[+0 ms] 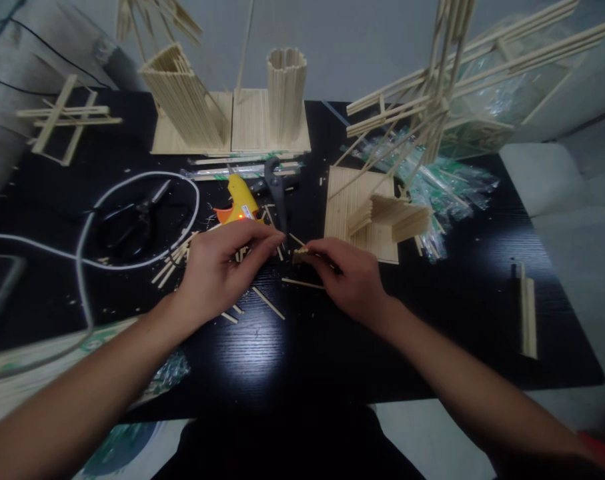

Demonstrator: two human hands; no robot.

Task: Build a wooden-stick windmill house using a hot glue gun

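Note:
My right hand [349,273] pinches a small piece made of short wooden sticks [300,255] between thumb and fingers, just above the black table. My left hand [232,260] is closed, with thumb and fingertips pressed together; whatever lies between them is too small to make out. Just beyond the left hand rests a yellow glue gun [242,195] with a small red light showing. Cut wooden sticks [268,303] are scattered under and around the left hand. Right of my right hand stands a flat stick panel [339,200] with a low folded stick wall [412,221] on it.
Black-handled cutters [277,193] lie behind the hands, and pliers [142,213] sit inside a loop of white cable [85,233]. Stick towers [287,93] stand at the back. A tall stick frame [437,100] rises at the right above plastic wrappers [432,180].

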